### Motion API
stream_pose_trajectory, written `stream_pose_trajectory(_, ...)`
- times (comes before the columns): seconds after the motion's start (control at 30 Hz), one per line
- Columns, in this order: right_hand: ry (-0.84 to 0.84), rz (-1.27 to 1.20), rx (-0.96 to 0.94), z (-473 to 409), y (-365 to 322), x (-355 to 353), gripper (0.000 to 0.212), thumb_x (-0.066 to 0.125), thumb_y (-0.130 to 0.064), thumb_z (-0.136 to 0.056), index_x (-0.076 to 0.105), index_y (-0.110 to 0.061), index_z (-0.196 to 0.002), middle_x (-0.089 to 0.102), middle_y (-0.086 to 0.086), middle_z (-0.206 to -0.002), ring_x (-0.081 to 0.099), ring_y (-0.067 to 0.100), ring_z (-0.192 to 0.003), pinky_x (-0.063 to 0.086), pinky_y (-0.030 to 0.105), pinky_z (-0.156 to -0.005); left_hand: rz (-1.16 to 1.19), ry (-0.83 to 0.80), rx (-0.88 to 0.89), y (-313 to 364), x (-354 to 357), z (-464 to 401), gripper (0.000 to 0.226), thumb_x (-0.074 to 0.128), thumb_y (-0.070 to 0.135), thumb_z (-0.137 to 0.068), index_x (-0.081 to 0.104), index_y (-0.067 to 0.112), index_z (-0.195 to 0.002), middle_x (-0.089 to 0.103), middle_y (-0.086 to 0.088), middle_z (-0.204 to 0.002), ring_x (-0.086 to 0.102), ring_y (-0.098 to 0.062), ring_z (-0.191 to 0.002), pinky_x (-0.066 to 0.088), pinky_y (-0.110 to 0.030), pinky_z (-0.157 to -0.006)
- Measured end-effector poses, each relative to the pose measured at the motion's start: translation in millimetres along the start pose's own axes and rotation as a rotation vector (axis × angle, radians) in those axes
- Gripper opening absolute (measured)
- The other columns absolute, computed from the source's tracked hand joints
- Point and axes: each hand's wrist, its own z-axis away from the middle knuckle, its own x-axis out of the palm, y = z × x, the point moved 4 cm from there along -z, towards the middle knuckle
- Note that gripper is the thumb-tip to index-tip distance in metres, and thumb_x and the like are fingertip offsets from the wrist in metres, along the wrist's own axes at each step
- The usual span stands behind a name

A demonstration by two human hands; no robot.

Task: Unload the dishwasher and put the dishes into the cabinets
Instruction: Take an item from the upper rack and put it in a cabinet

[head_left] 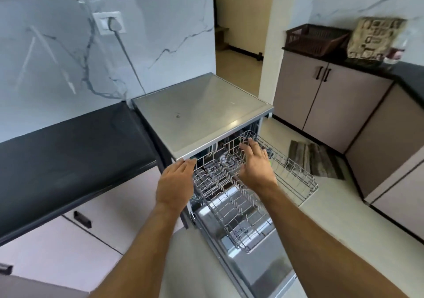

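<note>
Both hands reach over the pulled-out upper rack (263, 167) of the dishwasher (199, 111), the left hand (175, 183) flat-fingered at its left rim, the right hand (257, 162) spread above the wires, neither holding anything. What dishes remain seem to sit far back under the machine's top; lifting them straight up off the tines looks best. The open door (252, 247) juts near; the floor (282, 132) right toward the cabinets (321, 105) offers room.
</note>
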Motion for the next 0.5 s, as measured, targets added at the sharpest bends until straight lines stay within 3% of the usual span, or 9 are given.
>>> stream_pose_trajectory(0.1, -0.024, -0.031, 0.088, -3.8, 34.0, -2.6, 0.071, 0.049, -0.015, -0.09, 0.02, -0.025, -0.154, -0.003, 0.004, -0.165, 0.01, 0.025, -0.151, 0.024, 0.05, -0.12, 0.056, -0.098, 0.035, 26.3, 23.0, -16.0, 0.061, 0.07, 0.003, -0.082, 0.051, 0.012, -0.139, 0.059, -0.008, -0.135, 0.053, -0.024, -0.129, 0.041, -0.04, -0.108)
stream_pose_trajectory(0.2, -0.071, -0.066, 0.164, -12.6, 63.7, 3.5, 0.073, 0.045, -0.037, -0.085, 0.022, -0.025, -0.153, -0.002, 0.005, -0.165, 0.011, 0.027, -0.15, 0.031, 0.052, -0.117, 0.14, -0.226, 0.097, 46.2, 55.4, -27.0, 0.07, 0.057, 0.004, -0.092, 0.025, 0.017, -0.153, 0.031, -0.003, -0.157, 0.027, -0.019, -0.146, 0.02, -0.034, -0.118)
stream_pose_trajectory(0.33, -0.062, -0.07, 0.232, -31.6, 96.3, 22.1, 0.074, 0.049, -0.004, -0.085, 0.024, -0.029, -0.151, 0.008, 0.004, -0.162, 0.024, 0.028, -0.146, 0.04, 0.05, -0.111, 0.194, -0.349, 0.122, 55.0, 102.2, -43.0, 0.074, 0.05, 0.006, -0.096, 0.009, 0.022, -0.156, 0.015, 0.001, -0.162, 0.013, -0.014, -0.149, 0.024, -0.035, -0.12)
stream_pose_trajectory(0.43, -0.084, -0.054, 0.274, -48.8, 115.9, 29.4, 0.068, 0.05, -0.007, -0.089, 0.027, -0.025, -0.15, 0.011, 0.003, -0.161, 0.021, 0.028, -0.146, 0.035, 0.05, -0.114, 0.225, -0.39, 0.172, 61.1, 134.8, -71.5, 0.076, 0.051, 0.009, -0.096, 0.006, 0.022, -0.156, 0.014, 0.002, -0.163, 0.012, -0.014, -0.149, 0.017, -0.031, -0.12)
stream_pose_trajectory(0.5, -0.082, -0.052, 0.319, -71.5, 134.3, 34.1, 0.068, 0.052, -0.005, -0.089, 0.029, -0.029, -0.149, 0.013, 0.0, -0.16, 0.025, 0.025, -0.144, 0.04, 0.046, -0.111, 0.252, -0.395, 0.208, 68.4, 162.3, -102.6, 0.075, 0.049, 0.01, -0.096, 0.005, 0.021, -0.156, 0.011, 0.003, -0.162, 0.01, -0.014, -0.149, 0.011, -0.032, -0.121)
